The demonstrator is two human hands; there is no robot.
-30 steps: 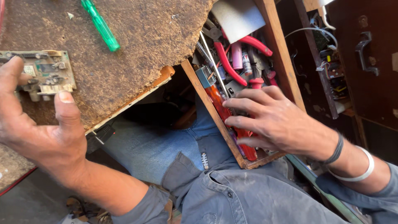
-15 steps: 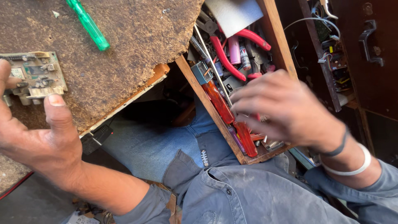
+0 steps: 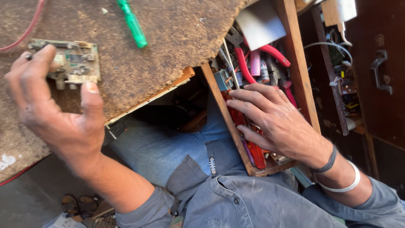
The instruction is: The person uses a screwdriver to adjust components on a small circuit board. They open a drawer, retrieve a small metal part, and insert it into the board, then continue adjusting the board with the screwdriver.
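Worn table (image 3: pixel 168 50) carried a circuit board (image 3: pixel 74 63), pinched by the left hand (image 3: pixel 55 109); right hand (image 3: pixel 274 122), fingers spread and gripping nothing, should sift the wooden drawer (image 3: pixel 295 63) gently.

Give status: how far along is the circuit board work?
Early. Done: small green circuit board lies on the worn brown worktop, green-handled screwdriver beside it, untouched. In hand: left hand grips the board; right hand digs among red-handled tools in the wooden drawer. Left: no tool picked yet.
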